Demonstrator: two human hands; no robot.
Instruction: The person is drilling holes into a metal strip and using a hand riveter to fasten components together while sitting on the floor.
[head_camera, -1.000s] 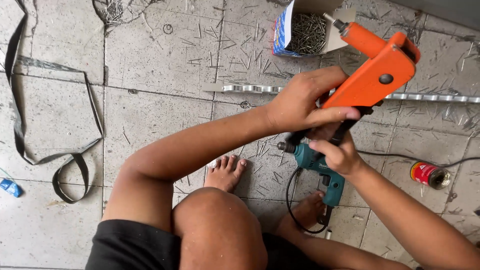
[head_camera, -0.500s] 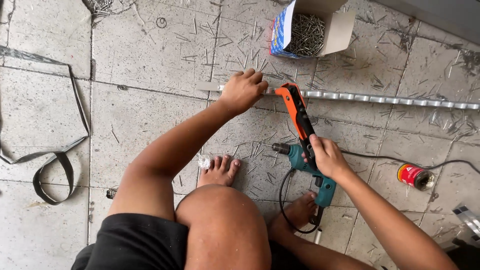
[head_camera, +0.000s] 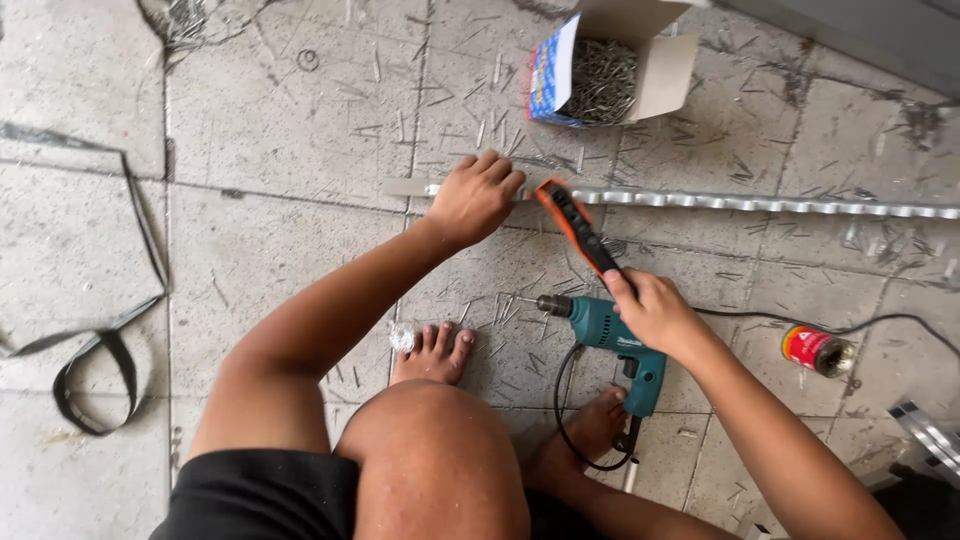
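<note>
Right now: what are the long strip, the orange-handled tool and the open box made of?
Strip: looks like thin bare metal, silvery, with a ribbed, glinting edge; the left hand presses on it. Orange-handled tool, in the right hand: handle looks like orange plastic or rubber over black; head hidden. Box: matte cardboard, creased flaps, printed side.

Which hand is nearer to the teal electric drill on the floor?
Right. The right hand grips the orange tool's handle directly above the teal drill. The left hand presses on the metal strip, farther up and left.
</note>
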